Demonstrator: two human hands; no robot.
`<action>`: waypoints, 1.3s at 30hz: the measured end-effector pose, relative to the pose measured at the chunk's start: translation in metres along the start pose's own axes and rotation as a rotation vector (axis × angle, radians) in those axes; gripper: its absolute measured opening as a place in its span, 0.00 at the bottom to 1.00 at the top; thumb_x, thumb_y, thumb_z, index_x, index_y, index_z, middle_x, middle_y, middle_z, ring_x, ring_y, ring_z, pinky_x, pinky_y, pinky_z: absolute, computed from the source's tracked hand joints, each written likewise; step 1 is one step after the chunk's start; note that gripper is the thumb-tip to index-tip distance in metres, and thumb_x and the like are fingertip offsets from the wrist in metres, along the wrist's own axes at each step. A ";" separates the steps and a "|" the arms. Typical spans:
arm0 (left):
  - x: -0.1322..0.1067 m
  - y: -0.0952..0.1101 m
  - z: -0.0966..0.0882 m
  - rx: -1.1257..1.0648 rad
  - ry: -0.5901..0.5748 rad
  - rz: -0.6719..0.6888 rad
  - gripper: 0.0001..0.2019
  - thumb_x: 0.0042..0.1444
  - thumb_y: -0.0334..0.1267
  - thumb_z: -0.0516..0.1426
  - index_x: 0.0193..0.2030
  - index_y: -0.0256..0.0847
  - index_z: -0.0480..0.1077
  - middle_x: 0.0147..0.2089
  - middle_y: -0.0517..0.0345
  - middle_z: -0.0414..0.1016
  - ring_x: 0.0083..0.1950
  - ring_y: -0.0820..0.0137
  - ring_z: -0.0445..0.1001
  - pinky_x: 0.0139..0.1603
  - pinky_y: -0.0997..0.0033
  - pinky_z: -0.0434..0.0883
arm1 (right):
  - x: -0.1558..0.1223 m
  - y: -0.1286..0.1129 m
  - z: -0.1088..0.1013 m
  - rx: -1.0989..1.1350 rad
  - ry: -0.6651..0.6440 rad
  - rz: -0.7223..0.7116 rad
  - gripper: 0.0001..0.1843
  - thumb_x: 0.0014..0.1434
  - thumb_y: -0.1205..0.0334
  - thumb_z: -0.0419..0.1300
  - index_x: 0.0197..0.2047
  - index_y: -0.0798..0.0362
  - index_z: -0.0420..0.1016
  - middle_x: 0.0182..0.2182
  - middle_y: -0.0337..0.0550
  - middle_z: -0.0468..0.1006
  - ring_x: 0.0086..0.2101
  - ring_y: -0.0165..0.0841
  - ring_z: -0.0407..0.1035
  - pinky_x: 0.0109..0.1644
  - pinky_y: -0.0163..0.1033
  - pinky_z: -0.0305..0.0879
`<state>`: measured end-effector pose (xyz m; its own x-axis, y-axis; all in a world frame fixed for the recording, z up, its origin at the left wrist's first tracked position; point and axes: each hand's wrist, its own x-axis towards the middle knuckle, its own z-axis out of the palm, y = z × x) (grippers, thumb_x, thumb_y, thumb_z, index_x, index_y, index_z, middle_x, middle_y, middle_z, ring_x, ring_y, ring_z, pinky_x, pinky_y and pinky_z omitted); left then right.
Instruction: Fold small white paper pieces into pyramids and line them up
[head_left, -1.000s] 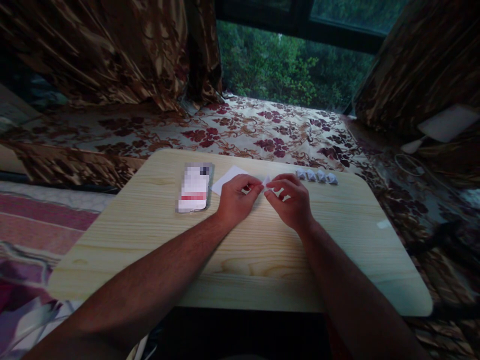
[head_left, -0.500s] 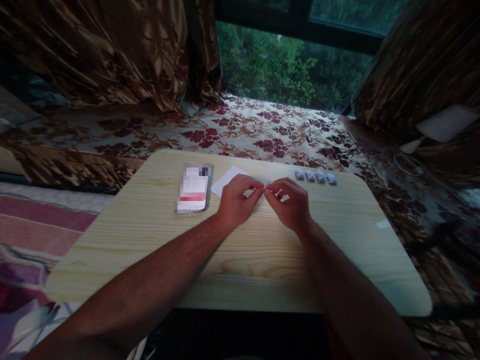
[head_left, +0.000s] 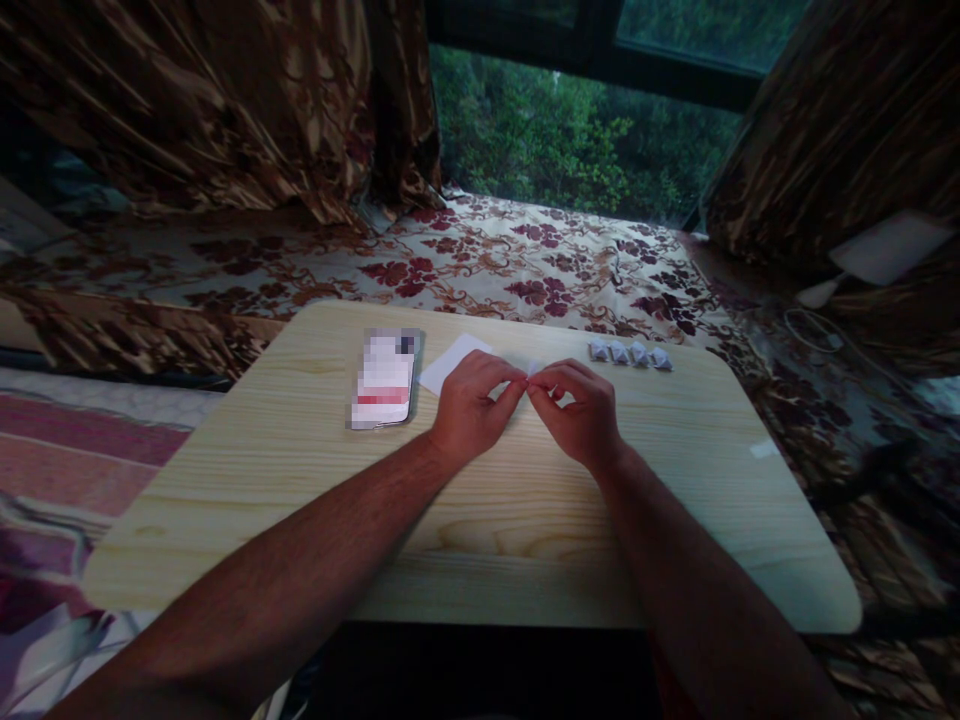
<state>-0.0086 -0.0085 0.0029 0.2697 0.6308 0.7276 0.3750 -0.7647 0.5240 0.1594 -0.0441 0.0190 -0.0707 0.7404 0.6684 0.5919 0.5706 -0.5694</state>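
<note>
My left hand (head_left: 478, 402) and my right hand (head_left: 577, 407) meet fingertip to fingertip over the middle of the table. Both are closed in a pinch on a small piece of white paper (head_left: 533, 368), mostly hidden by the fingers; its exact shape does not show. Just behind my left hand lies a flat white sheet of paper (head_left: 452, 363), partly covered by that hand. Beyond my right hand, several small folded paper pieces (head_left: 629, 354) with pointed tops stand in a row.
A phone-shaped object (head_left: 384, 380), blurred out in part, lies left of the sheet on the wooden table (head_left: 300, 500). A small whitish patch (head_left: 763, 450) is near the right edge. Behind the table runs a floral-cloth ledge (head_left: 540, 250); a white lamp (head_left: 889, 250) is at right.
My fingertips have shifted very slightly around the small paper piece, and less of it shows now. The view has moved a touch; the other things stay in place.
</note>
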 end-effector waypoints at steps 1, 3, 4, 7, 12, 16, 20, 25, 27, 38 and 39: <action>0.000 0.000 0.000 -0.002 0.001 0.000 0.05 0.59 0.36 0.59 0.36 0.41 0.77 0.35 0.55 0.79 0.40 0.67 0.73 0.44 0.63 0.69 | 0.000 0.000 0.000 0.000 -0.007 -0.002 0.05 0.57 0.70 0.61 0.34 0.52 0.78 0.30 0.41 0.77 0.30 0.29 0.69 0.32 0.35 0.68; 0.000 0.001 0.000 -0.008 -0.002 0.008 0.05 0.59 0.36 0.59 0.36 0.41 0.76 0.35 0.55 0.79 0.39 0.67 0.73 0.44 0.63 0.69 | 0.000 0.001 -0.001 -0.008 -0.023 -0.008 0.05 0.57 0.70 0.61 0.34 0.52 0.78 0.30 0.41 0.77 0.30 0.30 0.70 0.32 0.35 0.68; 0.000 0.001 0.000 -0.010 -0.004 0.012 0.04 0.59 0.35 0.59 0.36 0.41 0.76 0.35 0.55 0.79 0.39 0.67 0.73 0.44 0.63 0.69 | 0.000 0.001 -0.001 -0.014 -0.029 -0.014 0.05 0.57 0.70 0.60 0.34 0.51 0.78 0.30 0.41 0.77 0.30 0.30 0.70 0.33 0.36 0.68; 0.000 0.001 0.000 -0.013 -0.009 0.002 0.04 0.59 0.35 0.59 0.35 0.41 0.76 0.34 0.56 0.79 0.39 0.67 0.73 0.44 0.64 0.69 | -0.001 0.001 -0.002 -0.036 -0.039 -0.035 0.06 0.57 0.70 0.60 0.35 0.51 0.77 0.31 0.41 0.77 0.31 0.31 0.70 0.35 0.36 0.68; 0.002 0.001 0.001 -0.054 0.051 -0.093 0.04 0.58 0.35 0.60 0.34 0.41 0.76 0.32 0.57 0.78 0.37 0.69 0.73 0.43 0.66 0.69 | -0.002 0.002 0.000 -0.086 -0.031 -0.007 0.06 0.56 0.70 0.61 0.37 0.52 0.76 0.31 0.40 0.77 0.29 0.30 0.69 0.33 0.36 0.67; 0.002 0.001 0.002 -0.104 0.068 -0.157 0.04 0.58 0.35 0.60 0.36 0.41 0.77 0.35 0.58 0.79 0.38 0.70 0.75 0.44 0.67 0.71 | -0.002 0.004 0.000 -0.110 -0.032 -0.004 0.04 0.57 0.69 0.61 0.35 0.52 0.76 0.29 0.40 0.75 0.29 0.30 0.68 0.33 0.36 0.65; 0.000 0.002 0.003 -0.123 0.032 -0.205 0.04 0.57 0.38 0.61 0.37 0.42 0.78 0.35 0.58 0.80 0.37 0.70 0.76 0.42 0.67 0.71 | -0.002 0.003 0.001 -0.103 -0.028 -0.024 0.07 0.58 0.71 0.59 0.36 0.52 0.77 0.30 0.40 0.77 0.30 0.30 0.69 0.36 0.36 0.66; 0.001 0.003 0.004 -0.174 0.010 -0.262 0.05 0.56 0.39 0.63 0.37 0.42 0.79 0.35 0.57 0.81 0.37 0.70 0.76 0.42 0.67 0.72 | -0.002 0.003 0.001 -0.085 -0.047 -0.027 0.08 0.58 0.72 0.59 0.37 0.51 0.77 0.30 0.40 0.77 0.31 0.31 0.69 0.38 0.37 0.67; 0.001 0.002 0.004 -0.197 0.019 -0.293 0.05 0.55 0.39 0.63 0.36 0.42 0.79 0.34 0.57 0.81 0.36 0.70 0.76 0.41 0.67 0.72 | -0.002 0.003 0.001 -0.088 -0.058 -0.025 0.07 0.58 0.71 0.59 0.37 0.51 0.77 0.30 0.40 0.76 0.31 0.31 0.69 0.38 0.37 0.67; 0.002 -0.001 0.007 -0.369 0.011 -0.480 0.07 0.51 0.40 0.65 0.35 0.41 0.80 0.35 0.56 0.82 0.37 0.67 0.78 0.42 0.66 0.73 | -0.002 0.007 0.002 -0.150 -0.092 0.013 0.06 0.61 0.67 0.59 0.36 0.51 0.78 0.29 0.41 0.76 0.32 0.32 0.68 0.38 0.37 0.65; 0.003 -0.001 0.007 -0.367 0.009 -0.502 0.07 0.51 0.41 0.65 0.35 0.41 0.80 0.34 0.56 0.82 0.36 0.68 0.77 0.41 0.66 0.73 | -0.002 0.006 0.002 -0.153 -0.087 0.020 0.06 0.61 0.67 0.59 0.35 0.51 0.77 0.29 0.41 0.76 0.32 0.32 0.68 0.38 0.37 0.65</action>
<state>-0.0019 -0.0048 0.0007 0.1316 0.9253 0.3556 0.1247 -0.3713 0.9201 0.1614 -0.0412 0.0127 -0.1226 0.7830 0.6098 0.7090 0.4990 -0.4983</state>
